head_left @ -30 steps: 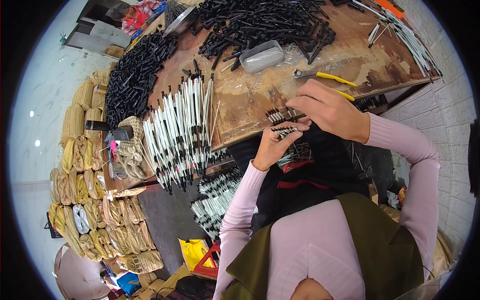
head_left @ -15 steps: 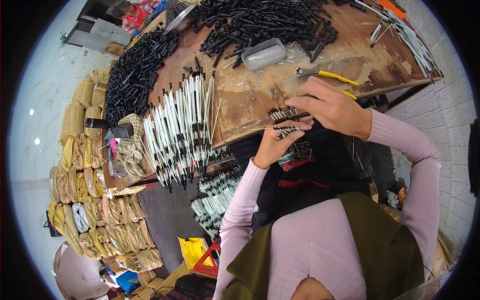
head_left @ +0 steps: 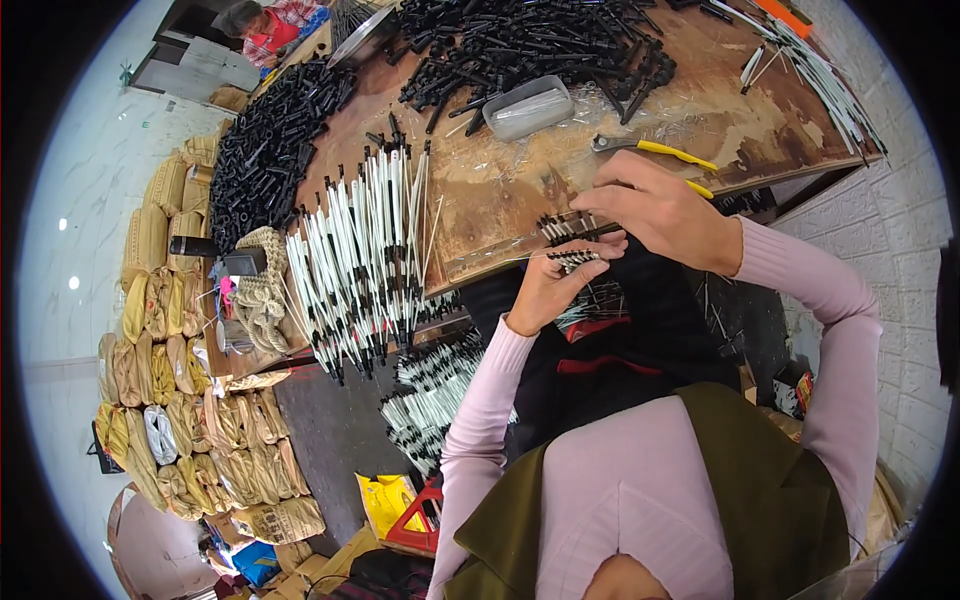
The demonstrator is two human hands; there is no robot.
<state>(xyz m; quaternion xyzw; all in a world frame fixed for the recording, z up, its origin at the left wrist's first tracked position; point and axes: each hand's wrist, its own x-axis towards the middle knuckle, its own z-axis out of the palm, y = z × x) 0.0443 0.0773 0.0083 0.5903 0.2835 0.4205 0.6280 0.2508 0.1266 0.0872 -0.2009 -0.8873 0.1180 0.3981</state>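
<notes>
My left hand (head_left: 550,290) is closed around a bundle of thin rods (head_left: 572,262) with black and pale ends, just off the table's front edge. Black tips of the bundle stick out beyond the fingers. Over it, my right hand (head_left: 665,212) is bent, thumb and fingertips drawn together at the black tips; whatever it pinches is too small to make out. Behind the right hand lie pliers (head_left: 675,154) with yellow handles. Farther back is a clear plastic box (head_left: 530,112) of fine clear strands.
Black tubular parts lie heaped on the wooden table (head_left: 490,205), at the back (head_left: 540,40) and left (head_left: 270,140). White rods with black ends (head_left: 365,250) are stacked at its left corner; more (head_left: 435,400) sit below. Wrapped bundles (head_left: 190,400) line the left wall. Another person (head_left: 275,30) is far left.
The fine strand that stuck out to the left of the bundle no longer shows. Both hands have stayed in nearly the same place, the right fingertips shifting very slightly.
</notes>
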